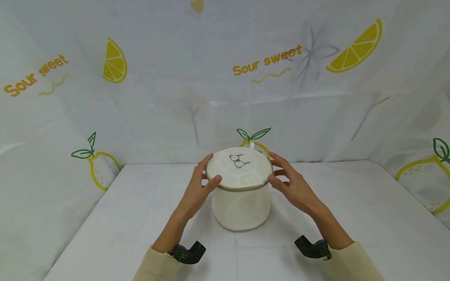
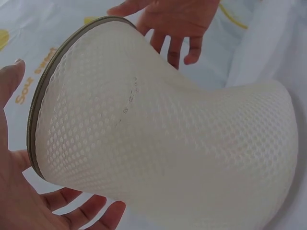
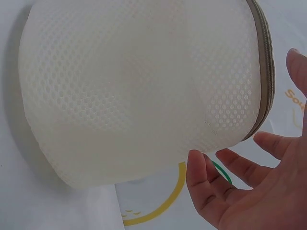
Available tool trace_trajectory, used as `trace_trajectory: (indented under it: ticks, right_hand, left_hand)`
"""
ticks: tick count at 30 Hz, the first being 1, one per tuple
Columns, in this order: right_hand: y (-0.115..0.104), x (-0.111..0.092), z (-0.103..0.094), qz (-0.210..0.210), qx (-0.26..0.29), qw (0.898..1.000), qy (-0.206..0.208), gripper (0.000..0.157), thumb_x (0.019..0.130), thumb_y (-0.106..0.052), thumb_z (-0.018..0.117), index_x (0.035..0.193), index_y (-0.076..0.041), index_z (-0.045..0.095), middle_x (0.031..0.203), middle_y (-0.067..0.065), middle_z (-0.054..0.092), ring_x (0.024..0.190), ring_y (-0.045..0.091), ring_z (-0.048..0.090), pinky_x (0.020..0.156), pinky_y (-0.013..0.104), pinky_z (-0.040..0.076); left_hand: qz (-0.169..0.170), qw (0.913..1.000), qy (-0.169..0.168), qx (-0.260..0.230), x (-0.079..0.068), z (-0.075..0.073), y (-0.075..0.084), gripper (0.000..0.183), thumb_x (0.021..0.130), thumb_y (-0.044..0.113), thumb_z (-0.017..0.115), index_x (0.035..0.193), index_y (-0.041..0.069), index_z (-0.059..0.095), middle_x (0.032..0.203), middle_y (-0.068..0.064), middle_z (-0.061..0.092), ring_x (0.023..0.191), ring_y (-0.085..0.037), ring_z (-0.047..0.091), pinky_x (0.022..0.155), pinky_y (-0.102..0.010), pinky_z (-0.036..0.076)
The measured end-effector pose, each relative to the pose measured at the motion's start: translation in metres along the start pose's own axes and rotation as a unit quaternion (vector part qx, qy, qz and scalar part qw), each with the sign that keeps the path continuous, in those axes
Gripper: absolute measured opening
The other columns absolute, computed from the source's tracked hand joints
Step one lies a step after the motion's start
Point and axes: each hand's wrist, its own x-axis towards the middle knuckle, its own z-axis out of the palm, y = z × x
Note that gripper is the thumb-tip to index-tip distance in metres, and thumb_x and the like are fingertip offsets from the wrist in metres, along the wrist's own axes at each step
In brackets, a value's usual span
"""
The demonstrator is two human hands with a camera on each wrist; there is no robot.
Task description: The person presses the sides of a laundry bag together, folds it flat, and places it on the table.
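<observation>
A cream mesh laundry bag (image 1: pixel 241 208) stands upright on the white-covered table. Its round top (image 1: pixel 225 171) carries a dark line drawing, and a zipper (image 2: pixel 36 110) runs around the rim. My left hand (image 1: pixel 199 185) is at the left side of the rim, with fingers spread and lightly bent along the mesh in the left wrist view. On the opposite side is my right hand (image 1: pixel 293 187), its thumb near the rim and its fingers (image 3: pixel 199 177) loosely bent beside the mesh wall. The bag's side sags inward in the left wrist view.
A white cloth printed with lemons and lettering (image 1: pixel 267 62) hangs behind the table (image 1: pixel 158 187) and at its sides. A small white tag (image 1: pixel 252 145) sticks up at the bag's back. Black wrist mounts (image 1: pixel 190 253) are strapped at both sleeves.
</observation>
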Motion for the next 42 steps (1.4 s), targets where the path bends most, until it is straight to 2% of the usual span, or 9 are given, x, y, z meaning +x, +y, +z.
trace_trajectory:
  ticks: [8,12,15,21,29,37,42]
  right_hand:
    - [-0.004,-0.002,0.002,0.001,0.043,0.999,-0.001,0.066,0.098,-0.025,0.055,0.153,-0.029,0.019,0.144,0.014,0.035,0.113,0.027,0.051,0.079,0.031,0.053]
    - [-0.006,-0.001,0.004,-0.004,0.074,0.997,0.002,0.07,0.098,-0.022,0.054,0.152,-0.036,0.013,0.144,0.014,0.033,0.111,0.028,0.051,0.078,0.032,0.054]
    - [-0.006,0.0,0.008,-0.004,0.089,0.996,-0.002,0.069,0.098,-0.021,0.056,0.151,-0.039,0.016,0.141,0.012,0.034,0.108,0.028,0.052,0.075,0.033,0.055]
    - [-0.003,0.0,0.015,0.005,0.086,0.996,-0.001,0.062,0.097,-0.021,0.055,0.151,-0.032,0.025,0.145,0.008,0.03,0.113,0.032,0.05,0.075,0.035,0.054]
    - [-0.001,0.0,0.019,0.008,0.089,0.996,0.0,0.058,0.098,-0.023,0.055,0.15,-0.028,0.03,0.152,0.004,0.024,0.118,0.035,0.049,0.078,0.039,0.052]
    - [-0.002,-0.001,0.024,0.008,0.074,0.997,-0.001,0.058,0.098,-0.025,0.054,0.15,-0.028,0.03,0.155,-0.002,0.022,0.122,0.032,0.045,0.086,0.047,0.044]
    - [-0.003,-0.003,0.029,0.009,0.084,0.996,-0.004,0.057,0.097,-0.024,0.056,0.149,-0.027,0.032,0.155,-0.001,0.022,0.139,0.026,0.024,0.106,0.056,0.026]
  left_hand:
    - [0.013,0.9998,-0.001,-0.017,0.0,0.007,0.005,0.073,0.089,0.048,0.06,0.151,0.033,0.024,0.139,-0.007,0.032,0.114,-0.023,0.044,0.085,-0.038,0.046]
    - [0.021,0.9995,-0.007,-0.022,0.0,0.01,0.006,0.073,0.088,0.047,0.062,0.15,0.034,0.026,0.138,-0.006,0.032,0.111,-0.022,0.043,0.084,-0.039,0.044]
    - [0.019,0.9995,-0.01,-0.022,-0.001,0.012,0.005,0.072,0.087,0.045,0.064,0.149,0.035,0.029,0.14,-0.006,0.03,0.115,-0.022,0.041,0.086,-0.04,0.042]
    - [0.021,0.9983,-0.032,-0.044,-0.002,0.018,0.003,0.069,0.087,0.036,0.067,0.146,0.034,0.033,0.136,-0.007,0.03,0.124,-0.024,0.036,0.097,-0.043,0.036]
    - [0.017,0.9975,-0.02,-0.065,-0.002,0.021,-0.002,0.07,0.084,0.034,0.071,0.145,0.034,0.036,0.136,-0.006,0.031,0.126,-0.025,0.035,0.102,-0.047,0.032]
    - [0.007,0.9964,-0.008,-0.084,-0.002,0.023,-0.006,0.071,0.083,0.036,0.072,0.145,0.031,0.037,0.142,-0.007,0.03,0.13,-0.026,0.033,0.105,-0.049,0.029]
    - [0.001,0.9952,-0.006,-0.097,-0.004,0.026,-0.008,0.074,0.082,0.038,0.073,0.145,0.027,0.037,0.148,-0.008,0.027,0.133,-0.028,0.03,0.107,-0.052,0.027]
